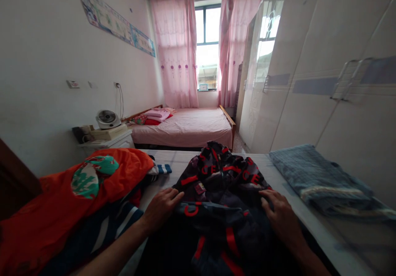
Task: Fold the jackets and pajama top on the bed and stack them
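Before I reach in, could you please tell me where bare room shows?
A pale strip shows between the dark, red-lettered jacket and folded blue-grey cloth; pink sheet lies bare beside heaped pink-and-red bedding. Crowded: the jacket, under left hand and right hand, and the orange garment heap.

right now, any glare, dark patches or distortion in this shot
Head view: the window is washed out, its bright reflection showing on the glossy wardrobe; head view: lower corners darken, and the black-and-red jacket loses detail in its darkest areas; head view: wide-angle stretch visibly slants the wardrobe.
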Motion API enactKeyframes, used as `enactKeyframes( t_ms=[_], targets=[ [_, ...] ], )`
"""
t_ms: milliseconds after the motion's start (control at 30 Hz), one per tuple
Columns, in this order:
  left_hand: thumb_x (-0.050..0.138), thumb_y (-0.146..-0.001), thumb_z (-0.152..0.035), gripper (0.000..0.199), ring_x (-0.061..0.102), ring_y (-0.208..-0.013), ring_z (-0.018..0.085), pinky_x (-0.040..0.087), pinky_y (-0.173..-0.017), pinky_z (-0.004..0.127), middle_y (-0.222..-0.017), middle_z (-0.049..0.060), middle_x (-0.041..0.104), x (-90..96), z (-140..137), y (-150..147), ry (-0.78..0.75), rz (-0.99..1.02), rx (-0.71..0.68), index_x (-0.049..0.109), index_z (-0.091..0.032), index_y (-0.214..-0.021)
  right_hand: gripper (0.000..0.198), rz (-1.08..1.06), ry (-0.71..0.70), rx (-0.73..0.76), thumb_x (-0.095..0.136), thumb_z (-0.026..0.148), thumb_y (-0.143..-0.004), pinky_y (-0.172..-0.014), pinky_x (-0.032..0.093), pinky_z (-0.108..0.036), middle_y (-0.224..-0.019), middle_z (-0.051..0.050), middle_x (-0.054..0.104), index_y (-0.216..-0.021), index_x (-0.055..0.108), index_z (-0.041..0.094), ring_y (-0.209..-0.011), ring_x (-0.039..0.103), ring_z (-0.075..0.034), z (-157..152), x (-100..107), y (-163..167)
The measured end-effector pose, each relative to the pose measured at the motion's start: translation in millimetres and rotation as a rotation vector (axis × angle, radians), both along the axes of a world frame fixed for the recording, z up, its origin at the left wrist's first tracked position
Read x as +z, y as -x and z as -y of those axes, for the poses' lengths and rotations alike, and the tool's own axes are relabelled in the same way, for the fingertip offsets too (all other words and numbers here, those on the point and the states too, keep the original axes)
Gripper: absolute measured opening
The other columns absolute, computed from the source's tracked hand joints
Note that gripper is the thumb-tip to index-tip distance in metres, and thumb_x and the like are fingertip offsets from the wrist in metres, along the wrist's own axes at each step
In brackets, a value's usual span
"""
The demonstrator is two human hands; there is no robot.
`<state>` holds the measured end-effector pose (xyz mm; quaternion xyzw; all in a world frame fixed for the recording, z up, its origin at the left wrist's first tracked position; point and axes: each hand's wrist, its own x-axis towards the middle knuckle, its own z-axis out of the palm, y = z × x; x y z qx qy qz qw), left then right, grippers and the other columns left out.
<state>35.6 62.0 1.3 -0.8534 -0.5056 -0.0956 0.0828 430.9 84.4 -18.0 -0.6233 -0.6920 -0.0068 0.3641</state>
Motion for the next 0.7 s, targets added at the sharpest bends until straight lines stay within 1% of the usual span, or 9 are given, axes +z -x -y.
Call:
enactKeyframes(
  t_ms=[100,167,233,333,433,500,533,600,700],
  targets=[
    [0.039,-0.086,-0.008,0.025,0.055,-0.089,0.019,0.041,-0.077,0.029,-0.094,0.005,0.059,3.7,-2.2,1.0,0.010,0.041,0.145,0.056,-0.021,-0.098,0.040,-0.146,0.217,0.103,0.040,0.046,-0.084,-0.091,0.045,-0.039,-0.108,-0.008,0.066,-0.102,0.065,0.020,-0.101,0.060,-0.025,14.2,27.5,7.3],
    [0.034,-0.085,-0.007,0.023,0.055,-0.084,0.019,0.041,-0.071,0.028,-0.091,0.006,0.057,4.2,-5.2,1.8,-0.008,0.079,0.246,0.053,-0.019,-0.093,0.048,-0.203,0.441,0.207,0.040,0.053,-0.084,-0.094,0.043,-0.038,-0.116,-0.008,0.064,-0.111,0.062,0.021,-0.106,0.059,-0.025,29.0,44.8,15.2],
    [0.033,-0.082,-0.005,0.023,0.055,-0.080,0.019,0.040,-0.068,0.028,-0.087,0.006,0.056,4.6,-7.6,3.2,0.003,0.104,0.293,0.051,-0.019,-0.089,0.054,-0.209,0.604,0.307,0.045,0.055,-0.081,-0.098,0.040,-0.038,-0.125,-0.008,0.059,-0.121,0.057,0.021,-0.113,0.055,-0.025,45.6,56.2,26.4],
    [0.044,-0.072,-0.005,0.021,0.055,-0.084,0.020,0.040,-0.074,0.029,-0.088,0.004,0.057,7.1,-6.6,8.0,0.066,0.116,0.198,0.052,-0.020,-0.085,0.054,-0.207,0.681,0.417,0.055,0.045,-0.077,-0.093,0.042,-0.033,-0.122,-0.007,0.061,-0.126,0.053,0.021,-0.111,0.056,-0.024,64.2,58.2,48.0],
    [0.047,-0.062,-0.001,0.035,0.055,-0.091,0.017,0.039,-0.079,0.025,-0.092,0.000,0.058,12.0,-3.9,16.2,0.112,0.141,0.102,0.054,-0.023,-0.088,0.040,-0.220,0.652,0.446,0.054,0.023,-0.071,-0.076,0.047,-0.025,-0.095,-0.002,0.070,-0.111,0.059,0.020,-0.088,0.063,-0.018,62.9,52.6,69.5],
    [0.045,-0.061,0.001,0.037,0.056,-0.085,0.015,0.040,-0.074,0.023,-0.090,-0.001,0.057,16.1,-5.4,20.6,0.108,0.168,0.122,0.054,-0.023,-0.087,0.031,-0.201,0.548,0.443,0.049,0.016,-0.070,-0.065,0.047,-0.022,-0.080,0.001,0.068,-0.099,0.060,0.020,-0.074,0.062,-0.014,51.4,56.7,80.0],
    [0.044,-0.062,0.000,0.034,0.056,-0.081,0.015,0.040,-0.070,0.023,-0.089,-0.001,0.056,18.4,-7.5,21.5,0.089,0.183,0.155,0.053,-0.023,-0.086,0.028,-0.172,0.429,0.427,0.047,0.015,-0.071,-0.064,0.046,-0.022,-0.078,0.001,0.066,-0.095,0.060,0.020,-0.071,0.061,-0.013,44.4,63.1,83.6],
    [0.041,-0.069,-0.003,0.025,0.055,-0.078,0.016,0.039,-0.067,0.025,-0.088,0.001,0.055,23.3,-12.6,20.4,0.011,0.214,0.251,0.051,-0.022,-0.083,0.020,-0.057,0.067,0.356,0.045,0.016,-0.076,-0.070,0.046,-0.025,-0.082,-0.001,0.065,-0.089,0.059,0.021,-0.076,0.060,-0.014,32.6,83.7,86.2],
    [0.035,-0.078,-0.006,0.020,0.050,-0.087,0.022,0.037,-0.076,0.033,-0.087,0.006,0.052,28.0,-15.4,14.1,-0.123,0.240,0.360,0.049,-0.020,-0.080,0.016,0.211,-0.495,0.273,0.046,0.019,-0.084,-0.087,0.042,-0.032,-0.089,-0.003,0.066,-0.083,0.061,0.023,-0.096,0.057,-0.018,30.5,114.6,76.5]
  ],
)
